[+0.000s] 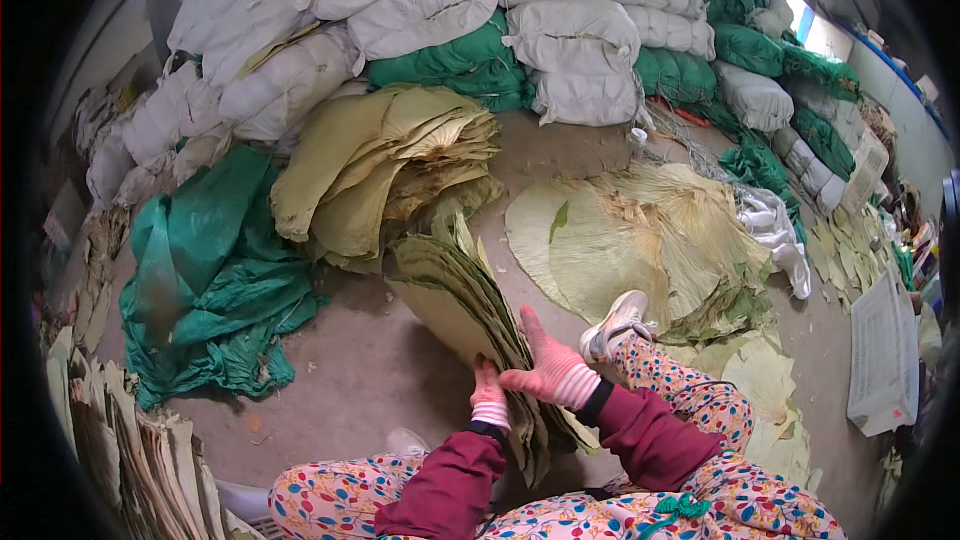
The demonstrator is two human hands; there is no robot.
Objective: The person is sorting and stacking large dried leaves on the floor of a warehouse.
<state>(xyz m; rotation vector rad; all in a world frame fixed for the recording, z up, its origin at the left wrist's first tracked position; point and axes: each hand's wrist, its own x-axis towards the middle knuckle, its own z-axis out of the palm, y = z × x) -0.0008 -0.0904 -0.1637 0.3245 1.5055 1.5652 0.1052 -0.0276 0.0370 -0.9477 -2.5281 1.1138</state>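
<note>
A thick bundle of large dried leaves (457, 307), likely lotus leaves, stands on edge between my knees. My left hand (489, 390), in a pink and white striped glove, grips the near edge of the bundle; its fingers are partly hidden behind the leaves. My right hand (546, 360), gloved alike, is spread against the right side of the bundle, thumb pointing left and fingers raised. Beyond the bundle lies a tall pile of folded dried leaves (375, 165). To the right, a flat pile of round pale leaves (615, 240) reaches my shoe (619, 322).
Green woven sacking (217, 262) lies crumpled at left. White sacks (577, 37) and green sacks (457, 64) are stacked at the back. More leaves (142, 457) stand at lower left. A white plastic crate (885, 352) is at right, with leaves (765, 382) beside my leg.
</note>
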